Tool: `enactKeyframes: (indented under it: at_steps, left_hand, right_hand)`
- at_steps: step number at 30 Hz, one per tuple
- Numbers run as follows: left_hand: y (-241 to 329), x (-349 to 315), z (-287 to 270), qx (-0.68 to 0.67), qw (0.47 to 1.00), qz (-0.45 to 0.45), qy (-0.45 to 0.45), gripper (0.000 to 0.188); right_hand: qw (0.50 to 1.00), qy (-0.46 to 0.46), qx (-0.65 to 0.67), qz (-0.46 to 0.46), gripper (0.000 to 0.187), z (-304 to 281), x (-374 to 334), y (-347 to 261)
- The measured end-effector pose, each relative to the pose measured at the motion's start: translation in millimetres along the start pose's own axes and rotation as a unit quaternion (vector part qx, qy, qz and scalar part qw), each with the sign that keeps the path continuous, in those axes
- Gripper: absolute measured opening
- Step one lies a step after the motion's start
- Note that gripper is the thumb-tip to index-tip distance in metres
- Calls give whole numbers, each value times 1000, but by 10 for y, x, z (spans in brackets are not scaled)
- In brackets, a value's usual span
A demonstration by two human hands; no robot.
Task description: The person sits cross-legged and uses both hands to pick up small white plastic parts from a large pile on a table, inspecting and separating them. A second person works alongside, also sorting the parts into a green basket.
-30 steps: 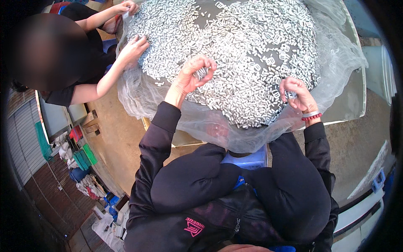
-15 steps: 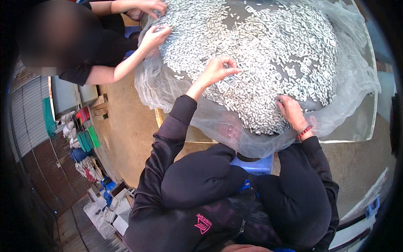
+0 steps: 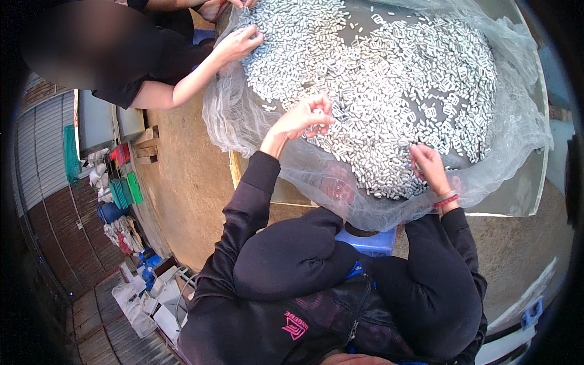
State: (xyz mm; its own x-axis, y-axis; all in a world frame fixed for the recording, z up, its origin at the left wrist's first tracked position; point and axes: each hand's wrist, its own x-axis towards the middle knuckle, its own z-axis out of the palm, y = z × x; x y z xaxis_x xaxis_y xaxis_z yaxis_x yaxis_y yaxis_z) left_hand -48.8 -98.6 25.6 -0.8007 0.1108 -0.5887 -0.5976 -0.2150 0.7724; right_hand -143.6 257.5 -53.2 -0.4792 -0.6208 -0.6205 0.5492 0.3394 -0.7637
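Note:
A broad heap of small silver-grey oblong pieces lies on sheer white netting. Among them are flat, slotted frame-shaped buckles. Above the heap's near left edge is my left hand, its fingers curled round a few pale small pieces that show between them; their exact kind is unclear. My right hand, with a red bracelet at the wrist, is at the near right edge of the heap. Its fingers are bent inward against the pieces, and whatever they grip is hidden.
At the far left a co-worker's hand reaches into the same heap. A pale tabletop extends past the netting. Below its near edge stands a blue stool. Bags and boxes line the wall on the left.
My left hand has drawn left and slightly down, from a pinch over the heap to curled fingers. My right hand stays near its place, fingers bent. The view has shifted slightly.

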Motion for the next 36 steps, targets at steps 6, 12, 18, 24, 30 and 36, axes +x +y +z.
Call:
enactKeyframes:
  at_steps: [6, 12, 18, 24, 30, 36]
  left_hand:
    - [-527, 28, 143, 515, 825, 180, 147, 30]
    - [-255, 427, -11, 506, 751, 284, 316, 20]
    - [294, 400, -30, 181, 971, 74, 139, 11]
    - [299, 180, -78, -199, 969, 137, 48, 12]
    - [226, 152, -243, -380, 884, 230, -148, 17]
    - [352, 158, -250, -263, 941, 187, -107, 31]
  right_hand:
    - [986, -30, 150, 69, 34, -233, -45, -244]
    - [911, 27, -392, -122, 39, -60, 189, 40]
    - [858, 71, -455, -227, 18, 74, 247, 29]
    - [978, -50, 194, 59, 20, -28, -30, -487]
    - [859, -293, 413, -79, 21, -155, -168, -791]
    - [909, -218, 351, -49, 32, -131, -148, -755]
